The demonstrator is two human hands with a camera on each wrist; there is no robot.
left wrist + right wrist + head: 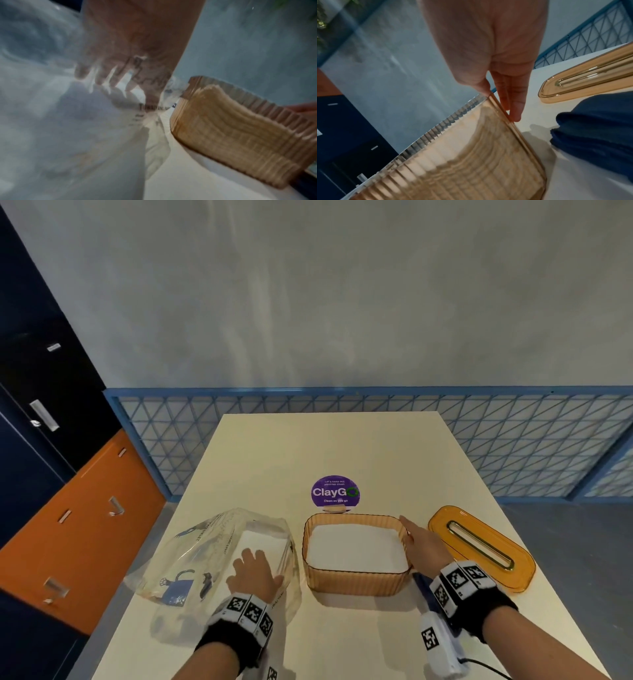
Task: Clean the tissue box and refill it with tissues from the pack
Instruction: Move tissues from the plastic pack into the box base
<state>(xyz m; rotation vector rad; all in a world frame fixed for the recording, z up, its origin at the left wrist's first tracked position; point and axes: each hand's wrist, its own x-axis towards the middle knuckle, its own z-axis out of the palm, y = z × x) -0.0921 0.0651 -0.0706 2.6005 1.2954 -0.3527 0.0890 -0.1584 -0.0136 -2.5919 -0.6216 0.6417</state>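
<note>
While left hand (255, 571) lies flat inside pack (191, 556), right hand (419, 546) straight-fingered, touching tissue box (354, 582) right wall

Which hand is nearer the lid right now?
Right. The right hand lies along the box's right wall, just left of the lid. The left hand rests on the tissue pack, beyond the box.

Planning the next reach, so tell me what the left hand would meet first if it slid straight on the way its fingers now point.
The left hand lies flat on the clear plastic pack, fingers pointing away from the person. Going straight on, it would likely run along the white tissue stack showing through the pack, then reach bare table. Depth is unclear.
</note>
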